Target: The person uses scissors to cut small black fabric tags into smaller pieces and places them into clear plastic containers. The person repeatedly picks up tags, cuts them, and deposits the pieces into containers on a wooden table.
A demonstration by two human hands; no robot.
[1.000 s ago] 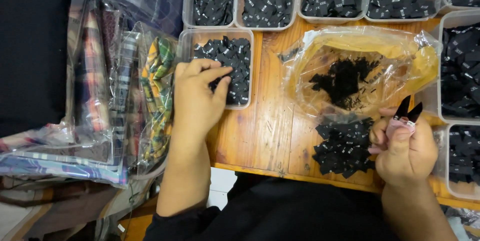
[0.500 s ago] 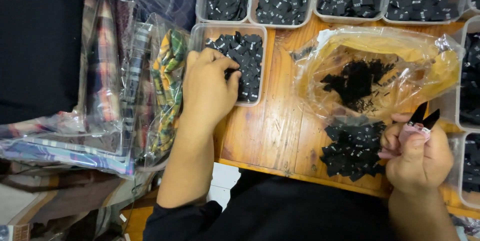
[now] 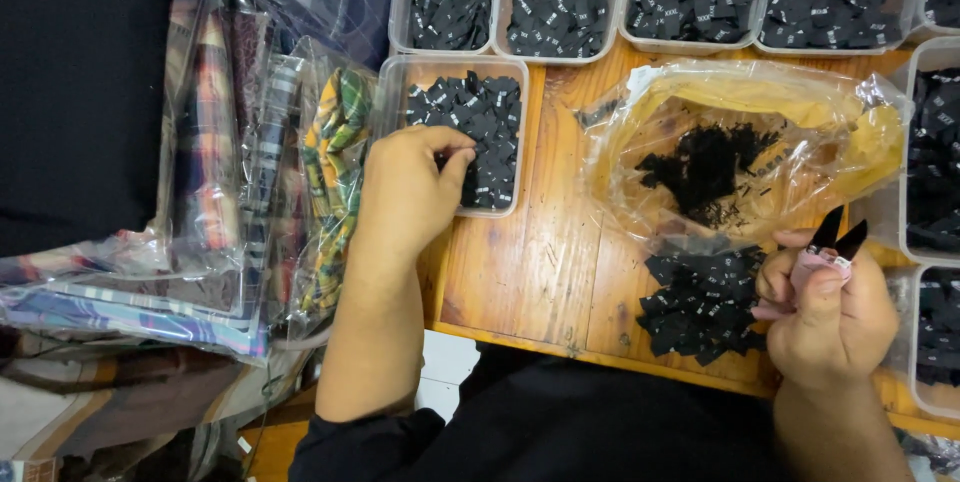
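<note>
Meanwhile left hand [image 3: 405, 192] pinches flat black woven labels [image 3: 470, 132].

Single head view, steeply downward, close above the wooden table [image 3: 560, 262]

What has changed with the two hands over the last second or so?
The left hand curled from lying flat over the clear tray of black labels to pinching among them with its fingertips. The right hand kept its grip on the small black snips beside the loose label pile. Trays, plastic bag and bagged fabrics stayed put.
</note>
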